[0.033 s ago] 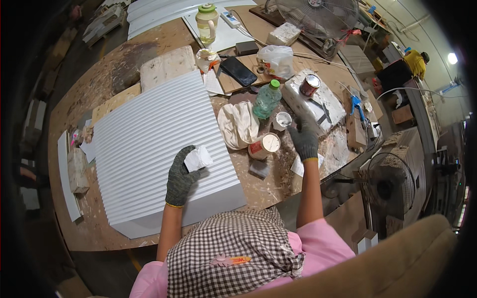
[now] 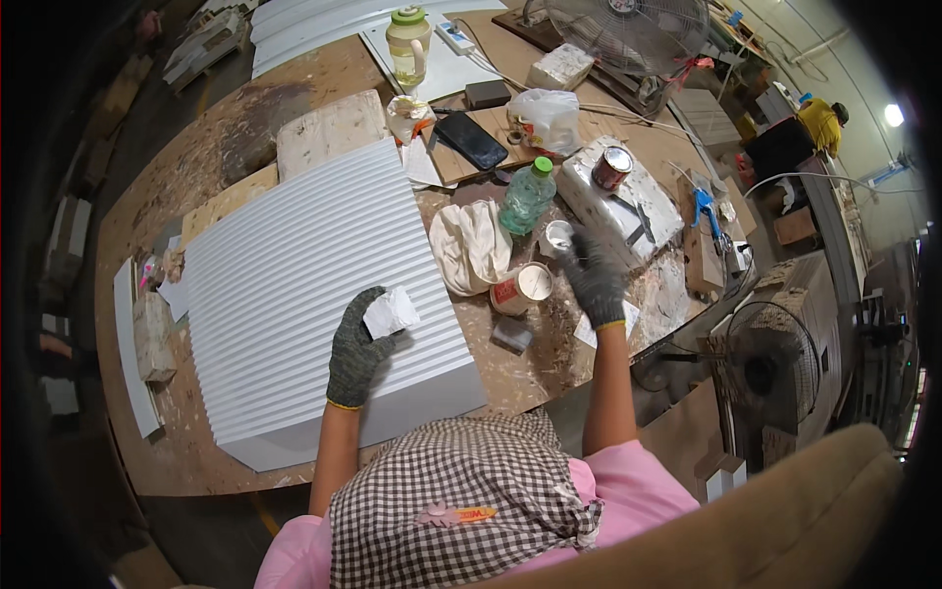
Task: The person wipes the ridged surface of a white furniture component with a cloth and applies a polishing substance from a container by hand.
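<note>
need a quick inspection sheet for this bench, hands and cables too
surface: brown table, stained and spattered
things: ridged panel; small cup; tub
clutter: bottle, phone, cloth, bag
hands: left hand holds white piece over panel; right hand at cup, blurred, grip unclear
cables: white cable across table's back
surroundings: fan behind; person in yellow, far right

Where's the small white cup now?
Right of centre in the head view, the small white cup is between the green-capped bottle and the gloved right hand.
</note>
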A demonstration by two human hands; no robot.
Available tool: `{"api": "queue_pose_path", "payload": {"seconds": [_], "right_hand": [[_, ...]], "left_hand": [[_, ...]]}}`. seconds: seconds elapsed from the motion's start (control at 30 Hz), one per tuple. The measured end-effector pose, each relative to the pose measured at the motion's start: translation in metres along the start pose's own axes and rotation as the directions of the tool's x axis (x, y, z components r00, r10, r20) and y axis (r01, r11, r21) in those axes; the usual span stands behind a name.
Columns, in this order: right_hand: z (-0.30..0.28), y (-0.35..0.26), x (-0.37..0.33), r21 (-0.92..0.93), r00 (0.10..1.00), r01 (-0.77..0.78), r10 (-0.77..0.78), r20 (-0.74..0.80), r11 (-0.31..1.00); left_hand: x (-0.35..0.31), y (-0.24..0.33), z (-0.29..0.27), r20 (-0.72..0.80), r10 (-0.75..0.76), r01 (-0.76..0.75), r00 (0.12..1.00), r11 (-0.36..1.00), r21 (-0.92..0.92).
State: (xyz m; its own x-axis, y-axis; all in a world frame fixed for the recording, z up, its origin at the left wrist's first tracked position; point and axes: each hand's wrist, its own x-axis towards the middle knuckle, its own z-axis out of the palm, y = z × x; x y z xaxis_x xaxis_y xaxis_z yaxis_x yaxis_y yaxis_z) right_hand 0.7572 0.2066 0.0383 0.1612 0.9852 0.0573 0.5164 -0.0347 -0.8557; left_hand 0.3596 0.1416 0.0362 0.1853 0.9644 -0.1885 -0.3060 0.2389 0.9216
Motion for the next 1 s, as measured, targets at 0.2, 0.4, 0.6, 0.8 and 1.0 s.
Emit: {"api": "queue_pose_path", "payload": {"seconds": [0.2, 0.4, 0.6, 0.8, 1.0], "right_hand": [[0.042, -0.049, -0.043, -0.325, 0.953, 0.246, -0.167, 0.252, 0.913], [-0.018, -0.058, -0.024, 0.049, 0.978, 0.192, -0.188, -0.088, 0.980], [-0.031, -0.035, 0.024, -0.425, 0.974, 0.079, -0.160, -0.159, 0.902], [0.001, -0.001, 0.061, -0.461, 0.984, 0.129, -0.172, -0.053, 0.878], [0.010, -0.019, 0.029, -0.466, 0.975, 0.127, -0.197, -0.105, 0.876]], "left_hand": [[0.006, 0.005, 0.010, 0.033, -0.033, 0.035, 0.999, 0.998, -0.054], [-0.005, 0.017, 0.013, -0.089, -0.158, 0.156, 0.983, 0.987, -0.029], [-0.001, 0.007, 0.024, -0.060, -0.009, 0.010, 0.998, 1.000, 0.018], [-0.011, -0.010, 0.023, 0.100, 0.119, -0.137, 0.988, 0.970, 0.199], [-0.013, -0.024, 0.019, 0.043, 0.104, -0.103, 0.994, 0.994, -0.023]]}}
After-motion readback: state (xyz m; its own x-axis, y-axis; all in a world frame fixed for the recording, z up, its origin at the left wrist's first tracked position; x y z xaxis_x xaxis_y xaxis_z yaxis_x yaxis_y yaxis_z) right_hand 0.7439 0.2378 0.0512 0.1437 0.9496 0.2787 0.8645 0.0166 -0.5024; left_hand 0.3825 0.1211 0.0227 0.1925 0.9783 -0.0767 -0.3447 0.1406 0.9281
